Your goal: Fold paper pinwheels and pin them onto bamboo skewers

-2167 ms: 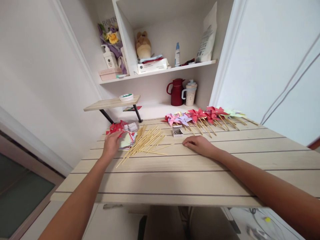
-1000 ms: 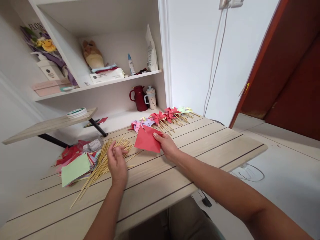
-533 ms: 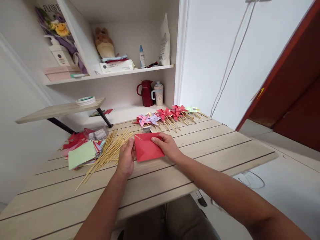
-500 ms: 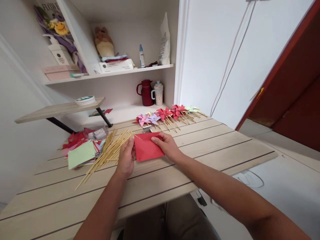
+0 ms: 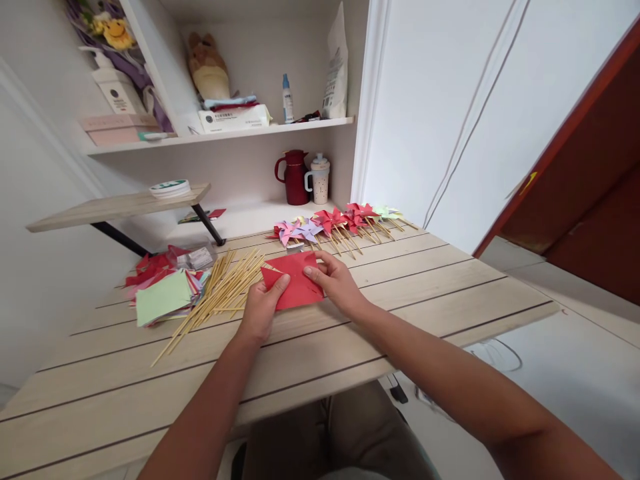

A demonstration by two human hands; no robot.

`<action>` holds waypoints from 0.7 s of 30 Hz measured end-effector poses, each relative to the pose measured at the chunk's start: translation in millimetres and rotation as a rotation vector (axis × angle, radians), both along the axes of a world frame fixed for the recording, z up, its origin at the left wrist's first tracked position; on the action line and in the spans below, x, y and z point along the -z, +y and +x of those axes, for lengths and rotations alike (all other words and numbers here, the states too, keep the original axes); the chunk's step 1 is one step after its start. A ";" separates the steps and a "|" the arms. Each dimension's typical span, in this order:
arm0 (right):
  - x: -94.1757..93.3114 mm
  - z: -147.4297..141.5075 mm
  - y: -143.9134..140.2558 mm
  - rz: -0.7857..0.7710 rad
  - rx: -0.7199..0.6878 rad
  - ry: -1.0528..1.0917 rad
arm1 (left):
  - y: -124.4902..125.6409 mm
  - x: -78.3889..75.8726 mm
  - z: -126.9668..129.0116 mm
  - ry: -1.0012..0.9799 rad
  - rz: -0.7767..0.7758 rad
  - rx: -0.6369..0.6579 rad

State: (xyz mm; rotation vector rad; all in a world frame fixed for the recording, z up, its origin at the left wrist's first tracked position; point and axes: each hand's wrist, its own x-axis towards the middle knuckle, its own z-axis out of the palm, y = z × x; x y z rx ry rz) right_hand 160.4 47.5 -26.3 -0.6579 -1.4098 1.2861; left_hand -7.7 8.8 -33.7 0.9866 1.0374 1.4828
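Observation:
A red paper square (image 5: 296, 285) is held just above the wooden table (image 5: 380, 313) by both hands. My left hand (image 5: 261, 308) grips its left corner with the thumb on top. My right hand (image 5: 337, 285) pinches its right edge. A loose pile of wooden sticks (image 5: 220, 293) lies just left of my left hand. Further left sits a stack of coloured paper squares (image 5: 161, 295) with a light green sheet on top.
A row of finished paper pinwheels (image 5: 335, 223) lies at the table's far edge. Behind them stand a dark red jug (image 5: 295, 177) and a mug (image 5: 319, 179). A small raised shelf (image 5: 115, 208) is at the far left; a red door (image 5: 580, 173) is at the right.
My left hand took a red sheet from the stack and my right hand carried it to the middle. Both hands now hold it, the left thumb on its corner. The view turned right.

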 end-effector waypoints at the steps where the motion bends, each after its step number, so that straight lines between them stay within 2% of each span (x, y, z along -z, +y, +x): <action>1: -0.6 0.1 -0.1 -0.024 -0.016 0.010 | 1.0 -0.3 -0.5 -0.026 0.006 -0.040; 4: -0.4 0.0 1.6 -0.053 -0.018 0.007 | 2.4 -2.5 -2.1 -0.097 0.026 -0.096; 7: 1.5 -0.2 4.2 -0.043 0.000 0.009 | 0.9 -5.3 -1.7 -0.124 0.048 -0.055; 13: 4.1 1.9 3.5 0.119 0.048 -0.058 | -2.4 -6.8 1.8 -0.140 0.047 0.018; 17: 5.8 3.4 1.7 0.178 0.096 -0.044 | -0.8 -5.5 0.6 -0.131 0.001 -0.028; 21: 5.1 6.5 -0.7 0.242 0.211 -0.061 | 2.3 -4.3 -3.3 -0.192 -0.010 -0.105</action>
